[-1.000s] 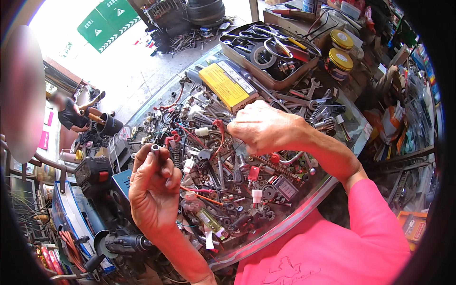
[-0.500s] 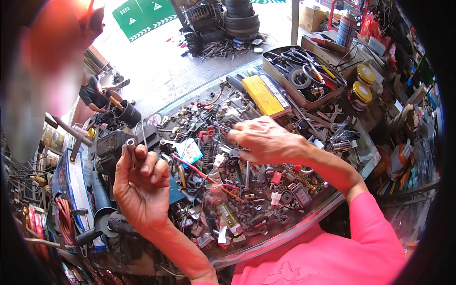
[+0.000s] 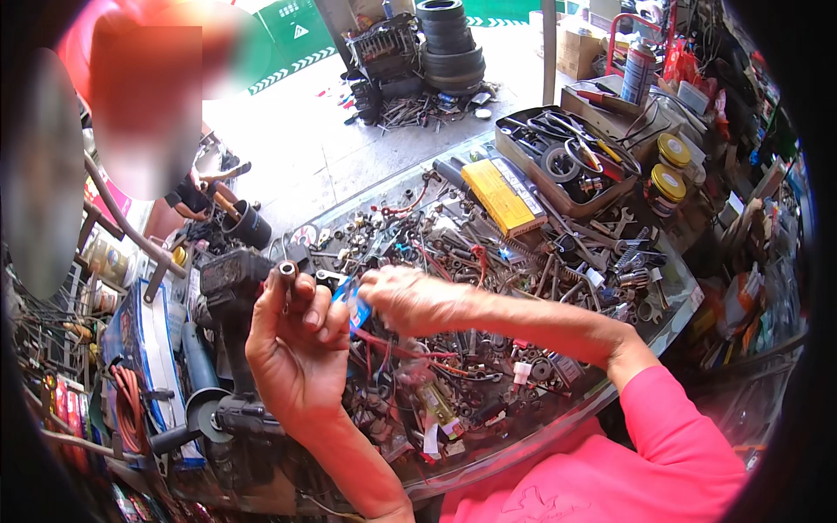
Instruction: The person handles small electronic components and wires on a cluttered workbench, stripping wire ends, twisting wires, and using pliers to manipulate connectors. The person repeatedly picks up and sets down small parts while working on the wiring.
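My left hand [image 3: 301, 366] is raised at the near left of the bench, palm up, fingers curled. Thumb and index finger pinch a small hollow metal socket [image 3: 287, 269], its round open end pointing up. My right hand [image 3: 423, 301] is over the pile of loose parts, close to the left hand. It is blurred, its fingers bent and partly hidden, so I cannot make out whether it grips anything. A blue card [image 3: 356, 307] shows between the two hands. Mixed bolts, springs, wires and connectors [image 3: 462, 383] lie beneath and around them.
A yellow box [image 3: 503, 197] lies across the bench, beside a metal tray [image 3: 567, 205] of cables and parts. Two yellow-lidded jars [image 3: 667, 185] and a spray can [image 3: 638, 71] stand at right. A cordless power tool [image 3: 231, 314] is at left. Stacked tyres [image 3: 452, 65] and another person [image 3: 196, 196] are beyond.
My right hand has swept left across the pile toward my left hand, now covering part of the blue card. The left hand keeps hold of the socket. The view has shifted slightly.
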Motion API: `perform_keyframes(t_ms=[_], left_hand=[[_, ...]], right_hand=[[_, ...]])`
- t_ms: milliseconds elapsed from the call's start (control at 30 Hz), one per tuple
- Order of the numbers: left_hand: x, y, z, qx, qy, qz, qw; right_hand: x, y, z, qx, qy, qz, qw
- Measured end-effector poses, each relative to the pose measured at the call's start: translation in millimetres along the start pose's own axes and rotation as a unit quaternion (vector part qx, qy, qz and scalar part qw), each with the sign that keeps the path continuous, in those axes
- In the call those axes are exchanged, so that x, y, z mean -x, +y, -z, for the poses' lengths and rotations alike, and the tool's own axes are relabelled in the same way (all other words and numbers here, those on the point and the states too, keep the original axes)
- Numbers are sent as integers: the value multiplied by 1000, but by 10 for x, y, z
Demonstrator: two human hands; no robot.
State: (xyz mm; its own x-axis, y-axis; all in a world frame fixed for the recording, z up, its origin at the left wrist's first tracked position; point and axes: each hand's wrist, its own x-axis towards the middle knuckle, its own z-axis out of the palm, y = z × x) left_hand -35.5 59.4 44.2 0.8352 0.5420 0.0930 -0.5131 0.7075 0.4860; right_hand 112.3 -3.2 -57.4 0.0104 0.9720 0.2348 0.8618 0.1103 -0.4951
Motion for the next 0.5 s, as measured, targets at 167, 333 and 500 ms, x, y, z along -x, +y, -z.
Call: perform_keyframes(t_ms=[167, 333, 500], left_hand=[[11, 17, -9, 9, 0, 3, 1000], [42, 62, -6, 8, -5, -10, 1000], [50, 59, -17, 13, -1, -13, 1000]], right_hand=[[-49, -115, -169, 83, 44, 10, 996], [96, -139, -20, 163, 76, -5, 984], [340, 119, 45, 151, 2, -58, 987]])
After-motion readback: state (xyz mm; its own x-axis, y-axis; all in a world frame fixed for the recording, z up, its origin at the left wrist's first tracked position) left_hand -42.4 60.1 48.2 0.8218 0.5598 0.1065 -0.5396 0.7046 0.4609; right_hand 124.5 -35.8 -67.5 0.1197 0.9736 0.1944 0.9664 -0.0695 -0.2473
